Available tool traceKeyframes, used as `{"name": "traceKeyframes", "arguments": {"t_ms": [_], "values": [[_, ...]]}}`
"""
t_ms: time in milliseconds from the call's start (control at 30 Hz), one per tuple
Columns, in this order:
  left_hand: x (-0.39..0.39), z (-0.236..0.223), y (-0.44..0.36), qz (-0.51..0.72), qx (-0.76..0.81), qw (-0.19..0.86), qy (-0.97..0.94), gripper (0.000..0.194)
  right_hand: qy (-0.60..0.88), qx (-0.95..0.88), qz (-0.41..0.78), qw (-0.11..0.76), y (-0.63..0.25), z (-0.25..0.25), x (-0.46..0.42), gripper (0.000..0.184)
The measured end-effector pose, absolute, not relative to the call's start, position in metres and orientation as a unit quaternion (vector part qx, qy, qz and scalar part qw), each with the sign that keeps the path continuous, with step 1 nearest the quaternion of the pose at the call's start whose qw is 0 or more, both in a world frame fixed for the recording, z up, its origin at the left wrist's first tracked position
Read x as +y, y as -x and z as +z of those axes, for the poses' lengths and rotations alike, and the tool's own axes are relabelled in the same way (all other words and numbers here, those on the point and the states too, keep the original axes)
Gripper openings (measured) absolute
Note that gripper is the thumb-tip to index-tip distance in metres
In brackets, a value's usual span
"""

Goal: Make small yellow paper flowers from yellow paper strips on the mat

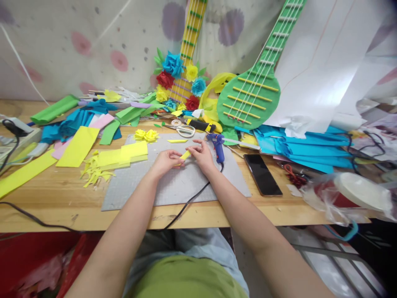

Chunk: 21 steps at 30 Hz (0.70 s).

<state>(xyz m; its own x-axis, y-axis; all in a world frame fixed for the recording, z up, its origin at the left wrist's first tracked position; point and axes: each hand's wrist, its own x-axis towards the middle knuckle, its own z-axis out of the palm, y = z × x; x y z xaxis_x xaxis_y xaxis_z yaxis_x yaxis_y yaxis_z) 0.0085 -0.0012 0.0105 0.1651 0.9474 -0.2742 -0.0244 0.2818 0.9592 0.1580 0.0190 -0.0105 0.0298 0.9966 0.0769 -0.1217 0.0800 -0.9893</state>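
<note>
Between my two hands, over the grey cutting mat, is a small strip of yellow crepe paper. My left hand pinches its lower left end. At the upper right end, the fingers of my right hand close on it. Another narrow yellow piece lies flat on the mat just beyond. Yellow paper flowers rest at the mat's back left corner. A blue glue gun lies right of my right hand, its black cord running under my right forearm.
Yellow paper sheets and shredded yellow scraps lie at left. Scissors and a black-and-yellow cutter sit behind the mat. A phone lies at right, near a bagged tub. Green and yellow paper instruments lean at the back.
</note>
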Motion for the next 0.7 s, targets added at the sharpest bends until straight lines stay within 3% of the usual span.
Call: {"name": "traceKeyframes", "arguments": {"t_ms": [700], "values": [[-0.0010,0.0099,-0.0140,0.451,0.507,0.590,-0.437,0.042,0.450,-0.520,0.505,0.521,-0.1545,-0.0173,0.0157,0.043]]}}
